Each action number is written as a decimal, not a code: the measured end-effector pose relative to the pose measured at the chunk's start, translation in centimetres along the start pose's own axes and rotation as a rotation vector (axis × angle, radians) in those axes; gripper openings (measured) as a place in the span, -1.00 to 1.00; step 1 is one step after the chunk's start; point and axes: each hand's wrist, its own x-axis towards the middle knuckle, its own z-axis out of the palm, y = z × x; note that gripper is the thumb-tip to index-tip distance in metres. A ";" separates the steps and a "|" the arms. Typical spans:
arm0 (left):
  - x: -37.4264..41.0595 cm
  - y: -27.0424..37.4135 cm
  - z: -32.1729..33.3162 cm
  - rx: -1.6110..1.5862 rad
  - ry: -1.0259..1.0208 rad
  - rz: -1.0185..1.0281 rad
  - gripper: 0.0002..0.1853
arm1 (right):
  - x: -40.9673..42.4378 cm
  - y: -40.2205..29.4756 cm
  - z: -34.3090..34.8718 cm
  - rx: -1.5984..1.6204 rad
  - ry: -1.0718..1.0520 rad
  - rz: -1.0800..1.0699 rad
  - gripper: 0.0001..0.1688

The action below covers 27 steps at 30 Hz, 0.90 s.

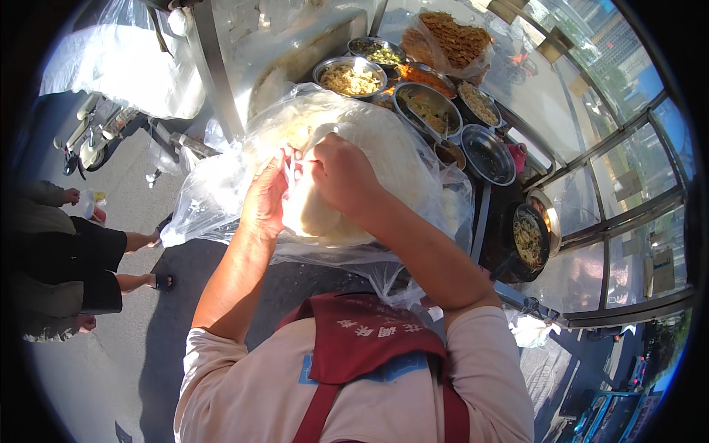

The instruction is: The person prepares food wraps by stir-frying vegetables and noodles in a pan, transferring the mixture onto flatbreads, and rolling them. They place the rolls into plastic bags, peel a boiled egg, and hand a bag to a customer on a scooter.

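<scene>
In the head view both hands meet over a large clear plastic sheet or bag (pixel 205 199) that covers a pale, rounded mass (pixel 382 149), perhaps dough or flatbreads. My left hand (pixel 266 194) pinches the thin gathered plastic of a small bag (pixel 290 169) between thumb and fingers. Close beside it, my right hand (pixel 340 169) has its fingers curled on the same plastic. Below the fingers hangs a pale bundle (pixel 311 213), seemingly inside the small bag. Strong sunlight washes out its detail, and the right hand's fingertips are partly hidden.
Beyond the sheet stand metal bowls of food, including shredded yellow filling (pixel 350 80) and orange shreds (pixel 425 79). Fried brown sheets (pixel 454 39) lie behind. At right, a black pan (pixel 530 243) holds cooked shreds beside a glazed metal frame (pixel 604 221). A person (pixel 72 255) stands at left.
</scene>
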 end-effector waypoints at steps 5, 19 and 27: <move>-0.7 0.0 0.5 0.259 0.044 0.071 -0.67 | 0.3 0.0 0.5 0.379 -0.100 0.232 -0.83; -2.2 4.0 2.8 0.681 0.206 -0.226 -0.71 | 0.1 0.4 -0.3 0.574 -0.205 0.379 -0.66; -0.2 4.2 3.8 1.833 0.047 -0.179 -0.82 | -1.5 -0.6 0.5 0.158 0.033 -0.002 -0.88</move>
